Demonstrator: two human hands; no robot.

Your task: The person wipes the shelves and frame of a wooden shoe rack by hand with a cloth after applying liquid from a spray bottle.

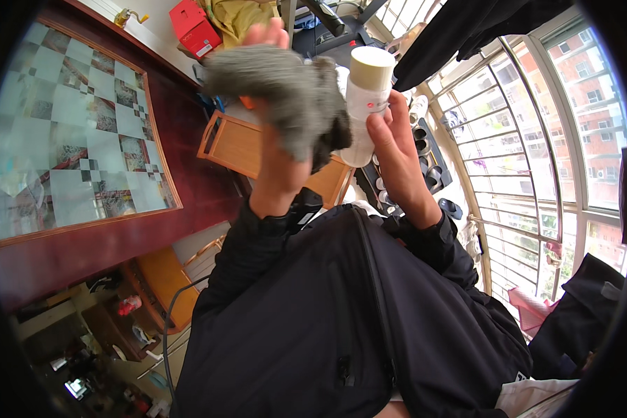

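My right hand (397, 138) grips an upright bottle with a translucent body (358, 141) and a white cap (372, 68). The cap is on, and small printing shows below it. To the left, my left hand (281, 170) holds a grey cloth (271, 83) that looks soft and is blurred by motion. The cloth covers most of the palm, while a few fingertips stick out above it. A darker part of the cloth (337, 125) hangs close beside the bottle; whether they touch I cannot tell.
A dark red surface with a framed patterned glass panel (99, 141) lies left. Wooden chairs (235, 143) stand beyond my hands. Several shoes (433, 175) sit on a rack at right, near a barred window (512, 157). A red box (194, 28) is at the top.
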